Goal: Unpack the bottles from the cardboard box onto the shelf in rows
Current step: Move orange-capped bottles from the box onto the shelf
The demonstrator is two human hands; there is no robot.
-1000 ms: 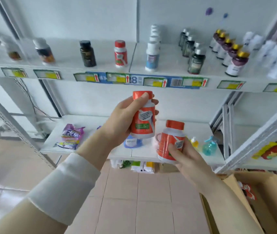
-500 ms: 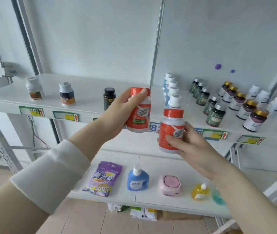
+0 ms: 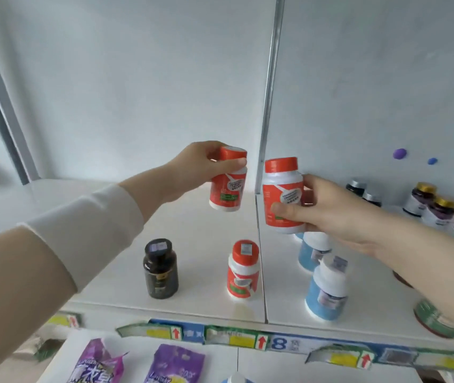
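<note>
Both hands have risen and reached farther over the upper shelf (image 3: 198,261). The left hand (image 3: 201,167) now holds its orange bottle (image 3: 228,179) out above the shelf, beyond the standing orange bottle (image 3: 243,269). The right hand (image 3: 330,214) has carried its orange bottle (image 3: 282,194) up beside it, over the blue-labelled bottles (image 3: 326,288). The cardboard box has gone from view.

Glossy plastic orange bottles (image 3: 227,186), smooth white shelf (image 3: 198,244), matt metal upright (image 3: 271,87), soft cloth sleeve (image 3: 87,230)
</note>
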